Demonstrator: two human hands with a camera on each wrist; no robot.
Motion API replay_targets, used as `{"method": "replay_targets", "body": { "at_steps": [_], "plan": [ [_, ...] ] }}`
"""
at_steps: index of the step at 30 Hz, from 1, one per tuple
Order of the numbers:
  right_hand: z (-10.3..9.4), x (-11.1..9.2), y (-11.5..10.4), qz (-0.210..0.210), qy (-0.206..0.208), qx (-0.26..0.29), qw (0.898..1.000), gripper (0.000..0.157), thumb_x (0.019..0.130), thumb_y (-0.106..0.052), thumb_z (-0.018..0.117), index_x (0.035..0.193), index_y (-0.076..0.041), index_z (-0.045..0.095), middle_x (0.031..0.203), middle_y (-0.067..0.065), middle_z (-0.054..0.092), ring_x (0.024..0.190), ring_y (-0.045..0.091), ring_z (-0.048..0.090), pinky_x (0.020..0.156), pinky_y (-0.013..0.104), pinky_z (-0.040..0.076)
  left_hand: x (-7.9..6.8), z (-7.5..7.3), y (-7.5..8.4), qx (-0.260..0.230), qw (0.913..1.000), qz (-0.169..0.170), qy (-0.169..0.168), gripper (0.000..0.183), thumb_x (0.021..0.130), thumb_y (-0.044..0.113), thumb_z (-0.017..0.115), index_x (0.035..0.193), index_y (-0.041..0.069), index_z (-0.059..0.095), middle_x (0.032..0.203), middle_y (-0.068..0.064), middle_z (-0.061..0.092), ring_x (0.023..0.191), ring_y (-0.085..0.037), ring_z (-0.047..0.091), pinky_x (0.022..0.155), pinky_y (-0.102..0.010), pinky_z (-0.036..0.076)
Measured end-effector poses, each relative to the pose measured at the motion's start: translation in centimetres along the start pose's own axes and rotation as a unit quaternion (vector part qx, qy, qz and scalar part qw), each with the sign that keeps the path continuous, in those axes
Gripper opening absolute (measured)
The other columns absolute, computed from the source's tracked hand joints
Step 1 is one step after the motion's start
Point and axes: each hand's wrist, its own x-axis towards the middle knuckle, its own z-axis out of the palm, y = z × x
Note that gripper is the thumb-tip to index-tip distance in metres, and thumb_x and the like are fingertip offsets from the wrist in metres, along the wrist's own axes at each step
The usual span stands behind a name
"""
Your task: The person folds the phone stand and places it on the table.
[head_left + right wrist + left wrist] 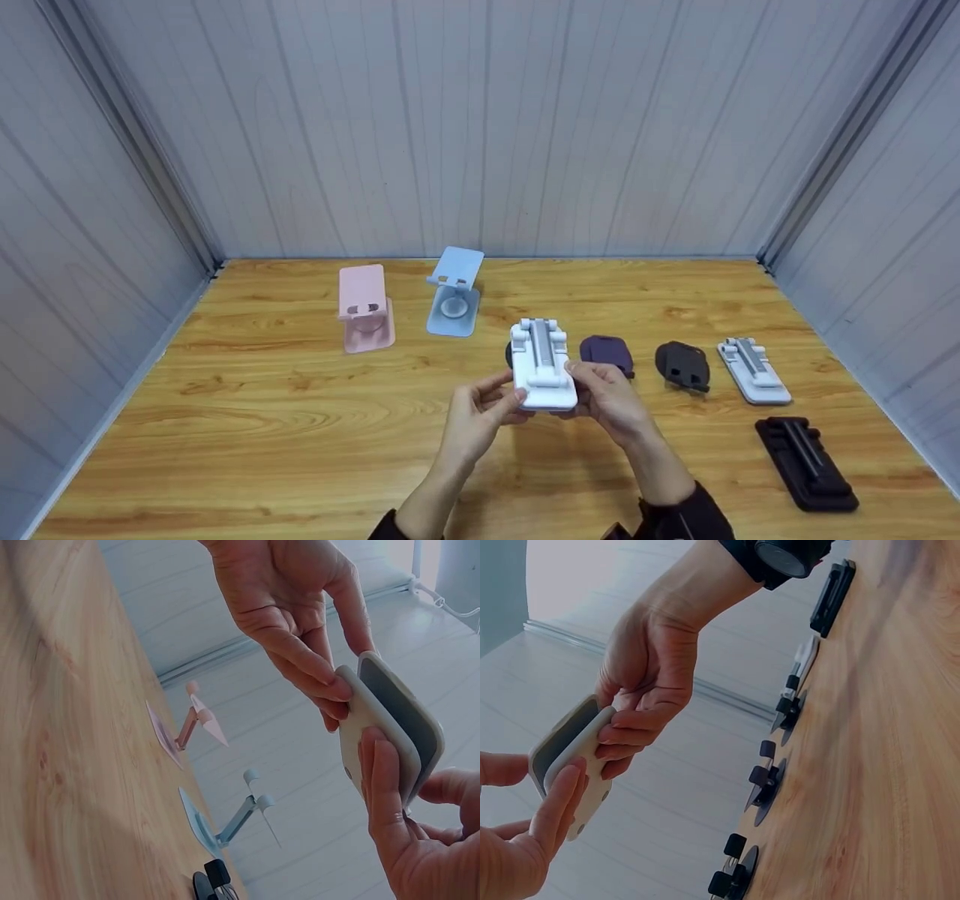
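Observation:
Both hands hold a white folding phone stand (545, 364) above the table, its grey hinged arm facing up. My left hand (474, 424) grips its lower left side, thumb on top and fingers underneath. On the opposite edge, my right hand (613, 401) pinches it between thumb and fingers. From the side, in the left wrist view, the stand (581, 757) shows two plates with a narrow wedge-shaped gap between them. The same gap appears in the right wrist view of the stand (379, 731).
Unfolded pink (362, 296) and blue (457, 271) stands are at the back left. To the right lie a purple stand (606, 352), a dark stand (684, 365), another white stand (754, 371) and a black one (806, 465). A further dark stand is mostly hidden behind the held one.

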Motion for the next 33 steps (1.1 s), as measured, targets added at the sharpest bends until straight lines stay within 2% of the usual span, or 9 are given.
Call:
{"method": "replay_targets", "body": {
  "at_steps": [8,12,15,20,24,29,33],
  "plan": [
    [0.2,0.2,0.4,0.001,0.011,-0.005,1.000,0.037,0.117,-0.005,0.039,0.120,0.010,0.072,0.091,0.001,0.079,0.075,0.008,0.074,0.067,0.020,0.062,0.0,0.4,-0.2,-0.013,0.9998,0.005,0.012,0.039,0.101,-0.014,0.065,0.134,-0.032,0.054,0.085,-0.006,0.074,0.074,-0.008,0.074,0.075,-0.027,0.067],
    [0.3,0.2,0.6,0.000,0.019,-0.003,1.000,0.036,0.118,-0.006,0.040,0.120,0.010,0.072,0.089,0.000,0.078,0.073,0.008,0.074,0.067,0.021,0.062,0.0,0.4,-0.3,-0.016,0.9997,0.006,0.016,0.039,0.100,-0.014,0.065,0.133,-0.032,0.054,0.083,-0.004,0.072,0.072,-0.007,0.073,0.074,-0.026,0.067],
    [0.5,0.2,0.6,0.003,0.029,-0.006,1.000,0.036,0.118,-0.006,0.041,0.124,0.014,0.070,0.091,0.002,0.078,0.075,0.010,0.075,0.068,0.022,0.063,0.0,0.5,-0.5,-0.021,0.9995,0.001,0.022,0.039,0.100,-0.015,0.065,0.134,-0.032,0.054,0.083,-0.003,0.071,0.072,-0.006,0.072,0.074,-0.026,0.067],
    [0.9,0.2,0.6,0.009,0.056,-0.025,0.998,0.038,0.117,-0.006,0.044,0.136,0.025,0.058,0.101,0.009,0.079,0.083,0.011,0.076,0.071,0.024,0.064,0.0,0.5,-0.7,-0.023,0.9994,0.002,0.026,0.039,0.100,-0.015,0.064,0.134,-0.032,0.054,0.083,-0.003,0.072,0.072,-0.008,0.073,0.075,-0.027,0.067],
    [0.9,0.2,0.6,0.013,0.066,-0.034,0.997,0.041,0.118,-0.006,0.043,0.141,0.028,0.050,0.109,0.013,0.079,0.089,0.011,0.075,0.075,0.024,0.064,-0.1,0.6,-0.8,-0.019,0.9995,0.004,0.024,0.039,0.100,-0.015,0.065,0.133,-0.032,0.055,0.083,-0.004,0.072,0.073,-0.010,0.074,0.074,-0.028,0.067],
    [0.0,-0.2,0.5,0.014,0.048,-0.038,0.998,0.038,0.118,-0.004,0.040,0.137,0.027,0.053,0.107,0.009,0.078,0.089,0.009,0.075,0.075,0.024,0.064,-0.2,0.9,-0.8,-0.003,1.0000,0.000,0.003,0.039,0.100,-0.013,0.067,0.134,-0.030,0.055,0.086,-0.007,0.074,0.076,-0.014,0.076,0.075,-0.028,0.067],
    [-1.5,-0.7,0.2,0.018,0.026,-0.057,0.998,0.034,0.118,-0.002,0.038,0.129,0.022,0.059,0.104,0.004,0.077,0.090,0.008,0.073,0.077,0.024,0.063,-0.2,0.8,-1.1,0.026,0.9993,0.001,-0.027,0.041,0.102,-0.011,0.066,0.136,-0.030,0.053,0.094,-0.019,0.077,0.084,-0.025,0.079,0.078,-0.031,0.068]
  ]
}}
